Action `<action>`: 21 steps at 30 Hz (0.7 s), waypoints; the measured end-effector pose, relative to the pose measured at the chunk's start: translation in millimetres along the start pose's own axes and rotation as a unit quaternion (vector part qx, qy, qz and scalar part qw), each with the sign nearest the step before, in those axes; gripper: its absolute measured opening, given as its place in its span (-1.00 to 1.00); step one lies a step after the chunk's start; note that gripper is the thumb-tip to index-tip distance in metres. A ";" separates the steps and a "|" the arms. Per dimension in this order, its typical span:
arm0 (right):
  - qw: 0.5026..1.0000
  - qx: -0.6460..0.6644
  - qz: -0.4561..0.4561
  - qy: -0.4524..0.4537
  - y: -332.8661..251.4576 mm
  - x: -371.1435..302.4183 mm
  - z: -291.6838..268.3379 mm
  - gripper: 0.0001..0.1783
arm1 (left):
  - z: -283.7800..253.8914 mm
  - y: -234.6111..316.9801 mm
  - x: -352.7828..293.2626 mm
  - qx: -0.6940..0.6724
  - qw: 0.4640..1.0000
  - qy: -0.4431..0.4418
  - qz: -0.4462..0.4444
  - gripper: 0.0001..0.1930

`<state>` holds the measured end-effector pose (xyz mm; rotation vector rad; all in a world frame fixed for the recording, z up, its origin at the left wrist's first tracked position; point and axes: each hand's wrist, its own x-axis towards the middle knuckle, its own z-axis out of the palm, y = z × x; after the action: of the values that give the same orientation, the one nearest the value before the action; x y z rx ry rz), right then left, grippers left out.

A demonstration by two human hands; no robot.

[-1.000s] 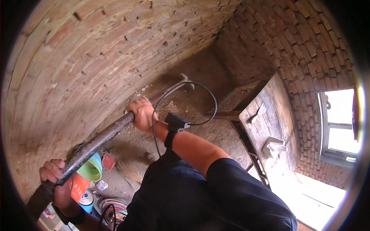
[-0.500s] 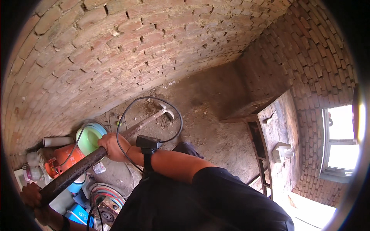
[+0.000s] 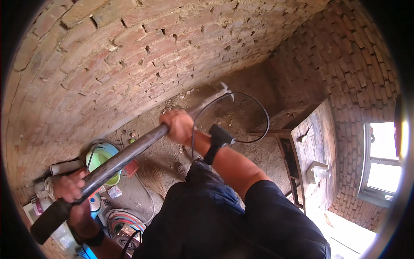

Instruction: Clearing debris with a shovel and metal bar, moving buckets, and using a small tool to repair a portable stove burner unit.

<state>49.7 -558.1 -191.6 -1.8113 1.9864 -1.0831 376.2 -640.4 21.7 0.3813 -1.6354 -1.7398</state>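
Note:
A pickaxe (image 3: 129, 154) with a long, thick wooden handle slants across my front from lower left to upper right. Its pale, curved metal head (image 3: 226, 91) points away from me near the foot of the brick wall and looks slightly blurred. My right hand (image 3: 177, 125) is wrapped round the middle of the handle, smeared a little by motion. Near the butt end, at the lower left, my left hand (image 3: 70, 186) curls its fingers over the handle. A black device on a strap (image 3: 221, 136) sits on my right wrist, and its cable loops out over the head end.
Rough brick wall (image 3: 129, 64) rises along the far side. At left stand a green basin (image 3: 100, 160), a grey pipe (image 3: 67, 167), a straw broom (image 3: 152, 176) and coiled hoses (image 3: 123, 220). A wooden cabinet (image 3: 317, 146) stands at right, before a window (image 3: 381, 155). Dirt covers the floor.
Both hands have moved to the right, carrying the pickaxe along. Its head has gone up and farther right, off the loose dirt. The cable loop has swung to the right as well.

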 end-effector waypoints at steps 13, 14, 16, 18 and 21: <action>1.000 0.008 0.011 0.012 49.2 63.4 35.5 -0.77 | -3.0 -37.1 69.7 0.058 0.993 0.101 -0.016 -0.64; 1.000 0.016 -0.002 0.026 41.6 65.8 41.3 -0.78 | -14.3 -35.5 64.6 0.065 0.992 0.105 -0.015 -0.63; 0.999 0.037 -0.013 0.032 18.1 70.7 58.4 -0.78 | -37.8 -27.6 50.0 0.076 0.991 0.109 -0.018 -0.64; 0.998 0.038 -0.015 0.039 -1.1 68.4 76.5 -0.78 | -55.6 -16.9 32.7 0.088 0.992 0.091 -0.014 -0.63; 0.997 0.044 -0.030 0.061 -36.6 70.8 108.6 -0.76 | -84.0 8.6 13.1 0.106 0.987 0.117 -0.022 -0.62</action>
<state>131.0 -661.0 -222.2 -1.8114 1.9278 -1.3063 423.7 -711.4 20.1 0.7000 -1.6513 -1.4917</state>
